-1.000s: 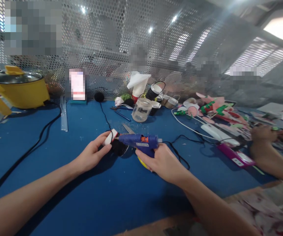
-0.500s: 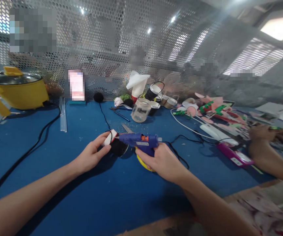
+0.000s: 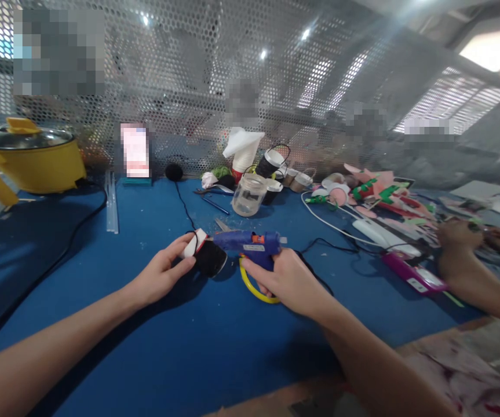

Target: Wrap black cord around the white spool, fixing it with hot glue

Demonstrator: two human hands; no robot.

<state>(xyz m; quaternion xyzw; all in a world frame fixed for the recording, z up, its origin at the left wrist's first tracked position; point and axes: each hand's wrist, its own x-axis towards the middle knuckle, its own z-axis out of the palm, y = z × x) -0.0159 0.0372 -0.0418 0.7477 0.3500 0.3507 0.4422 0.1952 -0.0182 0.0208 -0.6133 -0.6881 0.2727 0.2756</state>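
Note:
My left hand (image 3: 167,266) is closed around the white rim end of a small cup (image 3: 210,259) wrapped in black cord, tilted on its side. In my right hand (image 3: 291,281) is a blue hot glue gun (image 3: 250,242), its nozzle touching or very close to the cup near the white rim. A black cord (image 3: 184,202) runs from a black ball of yarn (image 3: 174,172) to the cup. Beneath the glue gun lie scissors with a yellow handle (image 3: 254,288), partly hidden by the gun and my hand.
A clear jar (image 3: 248,197) and small wrapped cups (image 3: 271,164) stand at the back. Glue sticks (image 3: 111,202), a phone (image 3: 135,150) and a yellow pot (image 3: 36,165) are leftward. Right are pink paper pieces (image 3: 380,188), a purple power strip (image 3: 413,275) and another person's hands (image 3: 460,237).
The glue gun has shifted slightly up and levelled above the cup, uncovering more of the black wrapping and the yellow scissor handle. My left hand stays in place.

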